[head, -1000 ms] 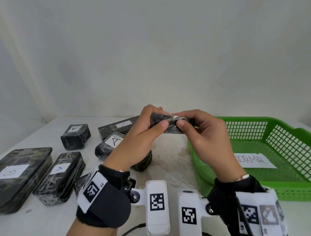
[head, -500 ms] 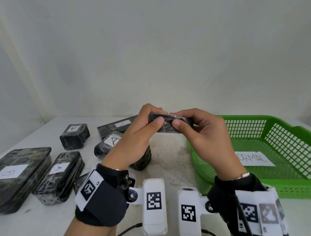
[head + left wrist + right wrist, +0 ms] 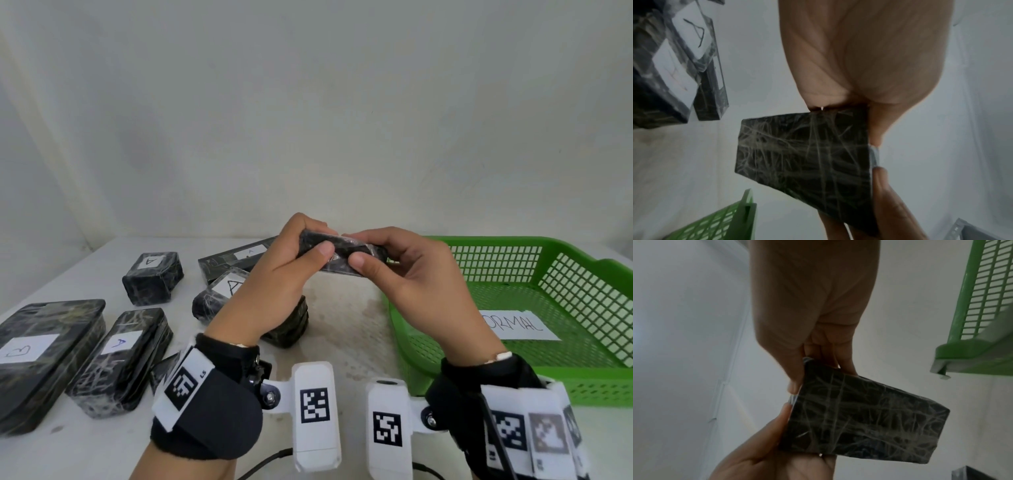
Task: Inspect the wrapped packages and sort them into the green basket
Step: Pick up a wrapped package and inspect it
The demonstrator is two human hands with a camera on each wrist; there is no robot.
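I hold a flat black wrapped package up over the table between both hands. My left hand pinches its left end, thumb on the near side and fingers on top. My right hand pinches the right end the same way. The left wrist view shows the package's wrinkled film face, and the right wrist view shows it as well. No label shows on the held package. The green basket stands at the right and holds only a paper slip reading NORMAL.
Several wrapped black packages lie on the white table at the left. They include a large one marked B, a long one marked A, a small block marked A, and others behind my left hand. A pale wall closes the back.
Both hands have lifted the package slightly and turned it a little between the fingers. The hold is the same, and nothing else has moved.
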